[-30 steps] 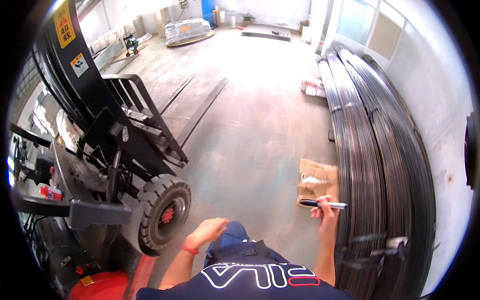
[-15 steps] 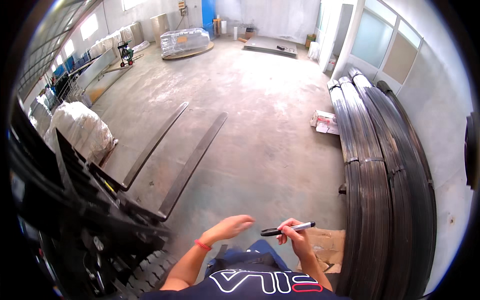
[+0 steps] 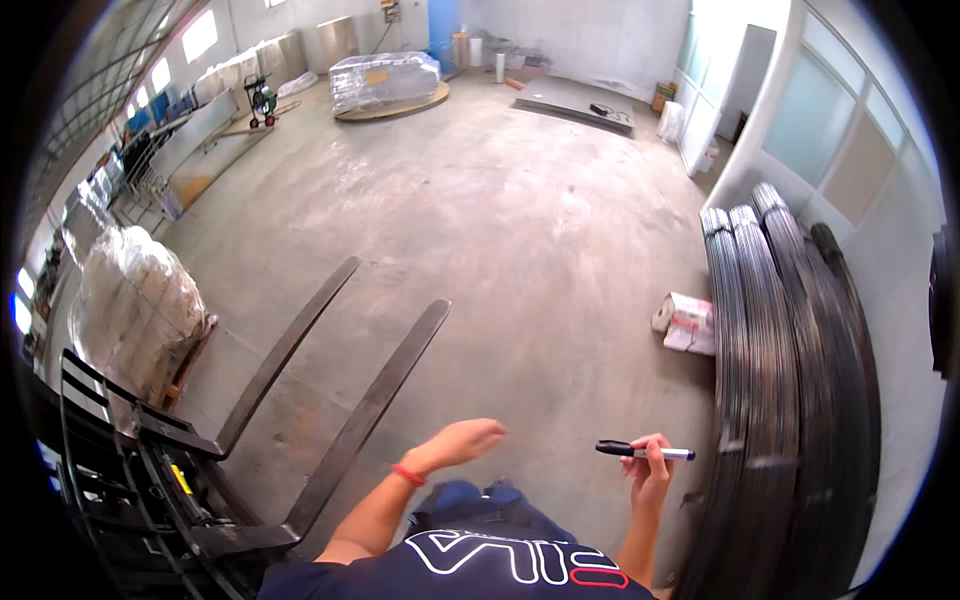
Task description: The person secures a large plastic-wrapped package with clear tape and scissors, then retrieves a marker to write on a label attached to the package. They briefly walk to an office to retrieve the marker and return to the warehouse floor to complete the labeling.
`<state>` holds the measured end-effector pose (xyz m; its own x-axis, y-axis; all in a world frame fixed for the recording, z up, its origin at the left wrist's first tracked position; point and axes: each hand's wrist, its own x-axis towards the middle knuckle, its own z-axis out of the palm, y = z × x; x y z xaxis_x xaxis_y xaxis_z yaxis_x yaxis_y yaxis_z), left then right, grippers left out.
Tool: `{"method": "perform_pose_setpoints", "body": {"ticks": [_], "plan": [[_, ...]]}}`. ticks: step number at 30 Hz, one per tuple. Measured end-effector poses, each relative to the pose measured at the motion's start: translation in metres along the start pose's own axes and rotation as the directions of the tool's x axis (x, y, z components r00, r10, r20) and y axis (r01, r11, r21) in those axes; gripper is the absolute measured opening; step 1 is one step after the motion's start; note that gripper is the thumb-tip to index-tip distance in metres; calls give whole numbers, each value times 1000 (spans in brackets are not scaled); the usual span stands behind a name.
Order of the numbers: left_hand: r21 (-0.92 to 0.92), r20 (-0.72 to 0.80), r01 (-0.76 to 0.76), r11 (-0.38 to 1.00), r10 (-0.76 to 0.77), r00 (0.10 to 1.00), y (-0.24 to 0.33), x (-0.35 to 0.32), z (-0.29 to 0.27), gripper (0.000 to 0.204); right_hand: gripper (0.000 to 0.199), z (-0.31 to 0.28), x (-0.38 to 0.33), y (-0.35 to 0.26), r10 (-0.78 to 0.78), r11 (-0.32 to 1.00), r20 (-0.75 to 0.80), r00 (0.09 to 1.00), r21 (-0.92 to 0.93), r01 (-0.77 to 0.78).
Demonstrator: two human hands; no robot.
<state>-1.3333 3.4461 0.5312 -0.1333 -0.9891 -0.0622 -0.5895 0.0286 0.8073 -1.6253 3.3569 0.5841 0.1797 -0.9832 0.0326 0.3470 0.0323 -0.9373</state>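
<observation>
- Head view: the right hand, low and right of centre in the frame, is closed around a black marker with a pale rear end; the marker lies level across the top of the fingers, its dark tip pointing toward the frame's left.
- The left hand, lower centre, is empty, its fingers loosely together and stretched to the right, above the concrete floor; a red wristband circles its wrist.
- Two forklift forks run from lower left up toward centre, just left of the left hand.
- Bundled dark steel rods fill the right side, near the marker.
- A wrapped white package lies beside the rods, above the right hand.
</observation>
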Motion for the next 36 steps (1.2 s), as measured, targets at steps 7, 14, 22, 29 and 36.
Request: {"method": "perform_pose_setpoints", "body": {"ticks": [7, 14, 22, 29, 36], "plan": [[-340, -340, 382, 859, -491, 802, -132, 60, -136, 25, 31, 149, 268, 33, 4, 998, 489, 872, -61, 29], [-336, -442, 345, 877, -470, 764, -260, 272, -309, 25, 19, 317, 487, 92, 158, 975, 669, 726, -221, -9], [-639, 253, -1, 770, 211, 944, -220, 571, -495, 38, 12, 399, 717, 142, 243, 967, 587, 772, -205, -149], [-784, 409, 184, 593, 270, 872, -328, 768, -622, 41, 14, 495, 963, 228, 231, 972, 625, 745, -109, -210], [-896, 54, 37, 443, 25, 998, -418, 854, -794, 39, 22, 704, 1165, 256, 232, 949, 728, 645, -314, 12]]}}
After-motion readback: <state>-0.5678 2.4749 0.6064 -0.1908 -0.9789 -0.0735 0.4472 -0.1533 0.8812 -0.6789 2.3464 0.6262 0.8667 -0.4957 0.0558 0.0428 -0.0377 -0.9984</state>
